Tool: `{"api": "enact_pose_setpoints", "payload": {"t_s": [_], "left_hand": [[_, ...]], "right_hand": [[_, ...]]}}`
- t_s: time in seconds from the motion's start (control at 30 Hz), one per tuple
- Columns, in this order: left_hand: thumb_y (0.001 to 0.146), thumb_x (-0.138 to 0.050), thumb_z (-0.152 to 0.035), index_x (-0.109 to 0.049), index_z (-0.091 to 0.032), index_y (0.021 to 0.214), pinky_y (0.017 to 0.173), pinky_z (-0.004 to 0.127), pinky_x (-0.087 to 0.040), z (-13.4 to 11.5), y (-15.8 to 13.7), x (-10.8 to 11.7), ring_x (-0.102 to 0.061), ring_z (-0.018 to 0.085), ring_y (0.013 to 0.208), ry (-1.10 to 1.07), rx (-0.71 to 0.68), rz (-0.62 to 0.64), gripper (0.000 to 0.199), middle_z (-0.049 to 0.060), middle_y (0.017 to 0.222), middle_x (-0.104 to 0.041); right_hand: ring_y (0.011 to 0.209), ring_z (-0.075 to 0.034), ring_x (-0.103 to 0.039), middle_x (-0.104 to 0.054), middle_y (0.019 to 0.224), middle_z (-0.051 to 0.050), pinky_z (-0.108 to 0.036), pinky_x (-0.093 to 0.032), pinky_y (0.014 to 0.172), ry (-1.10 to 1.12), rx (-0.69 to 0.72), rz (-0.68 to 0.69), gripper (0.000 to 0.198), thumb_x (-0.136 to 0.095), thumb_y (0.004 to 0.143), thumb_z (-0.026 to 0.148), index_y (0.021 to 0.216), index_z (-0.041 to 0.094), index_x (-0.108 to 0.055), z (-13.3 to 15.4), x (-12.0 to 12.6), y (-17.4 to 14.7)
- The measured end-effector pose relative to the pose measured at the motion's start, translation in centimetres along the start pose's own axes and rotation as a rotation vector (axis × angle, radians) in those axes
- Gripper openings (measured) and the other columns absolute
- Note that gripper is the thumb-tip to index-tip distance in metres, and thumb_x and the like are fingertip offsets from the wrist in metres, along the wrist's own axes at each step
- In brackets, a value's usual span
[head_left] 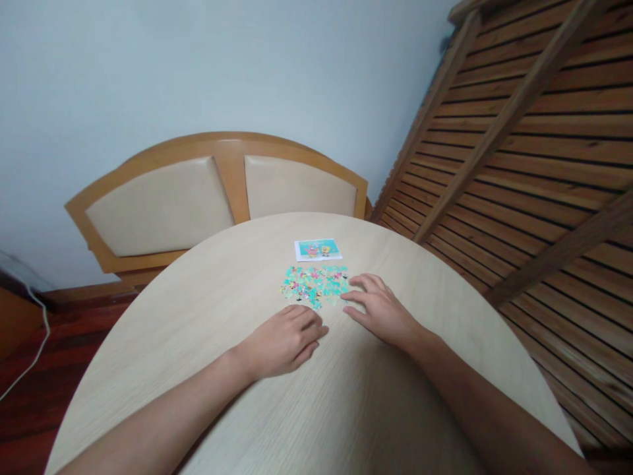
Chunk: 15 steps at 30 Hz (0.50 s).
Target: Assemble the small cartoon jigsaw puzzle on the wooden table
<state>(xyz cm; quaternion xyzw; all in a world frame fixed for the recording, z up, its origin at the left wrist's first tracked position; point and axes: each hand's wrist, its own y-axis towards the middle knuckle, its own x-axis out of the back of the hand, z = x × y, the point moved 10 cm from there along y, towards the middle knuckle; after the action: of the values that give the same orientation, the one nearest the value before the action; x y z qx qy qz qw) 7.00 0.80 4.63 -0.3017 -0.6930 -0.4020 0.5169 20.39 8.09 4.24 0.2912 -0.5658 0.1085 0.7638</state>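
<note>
A flat heap of small jigsaw puzzle pieces, mostly turquoise with pink and yellow bits, lies on the round table. At its near edge, my left hand rests with its fingers curled in. What those fingers hold, if anything, is hidden. My right hand is at the heap's right side, fingers apart and tips by the outermost pieces; nothing shows in its grasp. Just beyond the heap lies a picture card with a white border, showing a pink and a yellow cartoon figure on turquoise.
Behind the table stands a wooden headboard with cream padded panels against a pale wall. Wooden slats lean along the right side. On the left, a white cable hangs over the dark red floor.
</note>
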Motion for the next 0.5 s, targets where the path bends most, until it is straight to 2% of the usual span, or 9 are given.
{"api": "enact_pose_setpoints", "payload": {"t_s": [0.13,0.23,0.33,0.5], "left_hand": [[0.095,-0.051,-0.017,-0.064,-0.019,0.119,0.097,0.039,-0.050,-0.1,0.0,0.0,-0.060,0.024,0.107,-0.078,-0.062,-0.030,0.027,0.010,0.111,-0.064],[0.093,-0.051,-0.016,-0.065,-0.019,0.118,0.099,0.039,-0.050,0.9,-0.1,0.5,-0.061,0.023,0.110,-0.124,-0.058,-0.081,0.029,0.009,0.116,-0.066],[0.092,-0.049,-0.014,-0.066,-0.020,0.116,0.104,0.041,-0.048,2.0,-0.1,0.9,-0.060,0.022,0.114,-0.153,-0.047,-0.117,0.030,0.007,0.121,-0.068],[0.091,-0.049,-0.013,-0.068,-0.020,0.115,0.104,0.040,-0.048,1.8,0.1,0.8,-0.061,0.022,0.113,-0.143,-0.097,-0.102,0.032,0.004,0.121,-0.071]], "right_hand": [[0.118,-0.031,-0.051,-0.067,0.114,-0.011,-0.047,-0.044,0.103,0.019,0.002,0.030,0.021,-0.064,0.092,0.031,0.108,0.024,-0.078,0.2,0.2,0.0],[0.114,-0.029,-0.054,-0.070,0.107,-0.010,-0.045,-0.045,0.102,0.041,-0.002,0.068,0.021,-0.064,0.092,0.027,0.107,0.021,-0.077,0.3,0.2,0.0],[0.113,-0.030,-0.056,-0.072,0.108,-0.012,-0.045,-0.046,0.101,0.037,-0.024,0.091,0.023,-0.064,0.091,0.024,0.109,0.017,-0.077,0.4,0.1,0.0],[0.112,-0.030,-0.058,-0.072,0.108,-0.012,-0.044,-0.047,0.100,0.032,-0.032,0.105,0.021,-0.064,0.090,0.023,0.105,0.016,-0.077,0.5,-0.1,0.0]]}}
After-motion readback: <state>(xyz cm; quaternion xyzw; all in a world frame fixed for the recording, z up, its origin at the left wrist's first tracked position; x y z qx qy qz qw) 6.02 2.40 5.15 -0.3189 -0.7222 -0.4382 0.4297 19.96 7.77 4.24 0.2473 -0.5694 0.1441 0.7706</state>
